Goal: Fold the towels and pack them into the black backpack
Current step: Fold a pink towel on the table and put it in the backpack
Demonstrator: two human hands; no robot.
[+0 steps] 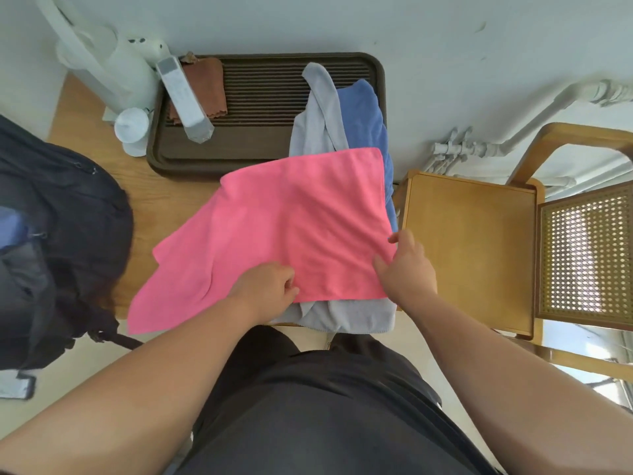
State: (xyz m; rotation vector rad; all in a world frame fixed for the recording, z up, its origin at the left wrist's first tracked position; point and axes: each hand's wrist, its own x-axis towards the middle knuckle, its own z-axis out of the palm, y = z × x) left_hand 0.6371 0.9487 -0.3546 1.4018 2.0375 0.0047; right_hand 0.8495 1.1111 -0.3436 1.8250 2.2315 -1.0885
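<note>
A pink towel lies spread over the small wooden table, with its left corner hanging off the near edge. My left hand pinches the towel's near edge. My right hand holds its near right corner, fingers spread on the cloth. A grey towel and a blue towel lie crumpled beneath it, and grey cloth shows again at the near edge. The black backpack stands at the table's left side.
A dark slatted tray at the back holds a brown cloth and a grey remote-like bar. White appliances stand at the back left. A wooden chair with a cane back stands right of the table.
</note>
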